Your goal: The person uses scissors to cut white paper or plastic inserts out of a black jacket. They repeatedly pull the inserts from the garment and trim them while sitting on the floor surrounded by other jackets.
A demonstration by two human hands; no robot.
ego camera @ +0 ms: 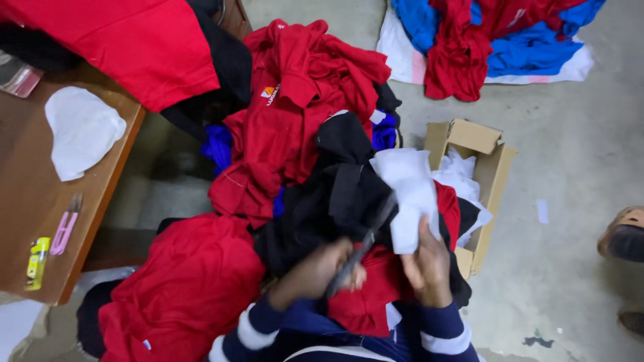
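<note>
Grey concrete floor (pixel 577 154) fills the right side of the frame, and a brown wooden counter (pixel 27 201) is seen along the left edge. At the bottom centre, the left hand (pixel 315 268) is closed around a pair of dark scissors (pixel 362 248), whose blades are angled up toward the middle of the frame. Just to its right, the right hand (pixel 426 265) is closed on the lower edge of a white fabric piece (pixel 409 194), which is held up above a red and black garment (pixel 369 295) lying across the lap. Both wrists are covered by dark blue sleeves with white stripes. A large heap of red, black and blue clothes (pixel 295 114) is piled across the centre, and another red garment (pixel 188 281) is spread at the lower left. An open cardboard box (pixel 493 174) with white fabric scraps inside is placed just right of the hands. On the counter, a white cloth piece (pixel 80 131) is laid at the upper left, while small pink snips (pixel 65 224) and a yellow object (pixel 37 261) are seen near its front edge. A red garment with black trim (pixel 134 47) is draped over the counter's far end. In the upper right corner, blue and red clothes (pixel 496 40) are heaped on a white sheet. A shoe (pixel 624 234) of another person is glimpsed at the right edge.
</note>
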